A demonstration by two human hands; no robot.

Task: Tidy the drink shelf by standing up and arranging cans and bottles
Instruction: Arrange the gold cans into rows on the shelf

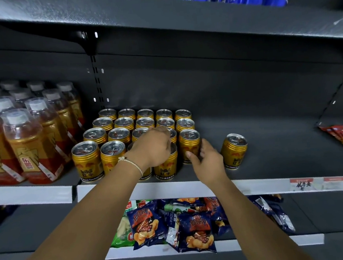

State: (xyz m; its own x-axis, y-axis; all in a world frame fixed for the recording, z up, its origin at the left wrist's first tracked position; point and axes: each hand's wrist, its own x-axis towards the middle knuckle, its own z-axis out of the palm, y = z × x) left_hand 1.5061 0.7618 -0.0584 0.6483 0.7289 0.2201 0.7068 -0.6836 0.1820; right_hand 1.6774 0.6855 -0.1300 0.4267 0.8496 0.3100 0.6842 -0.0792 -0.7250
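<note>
Here, left hand [150, 147] fingers clamped atop RedBull can [165, 164], right hand [207, 160] fingers apart, relaxed.

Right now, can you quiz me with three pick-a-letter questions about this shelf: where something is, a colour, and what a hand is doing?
1. Where is the lone can?
A. Right of the can block
B. On the bottom shelf
C. Among the bottles

2. What colour are the cans?
A. Green
B. Gold
C. Pink

3. What is the left hand doing?
A. Hanging idle
B. Gripping a front can from above
C. Holding a bottle

Answers: 1 A, it stands apart to the right; 2 B, gold sides, silver tops; 3 B, fingers curl over its top.
</note>
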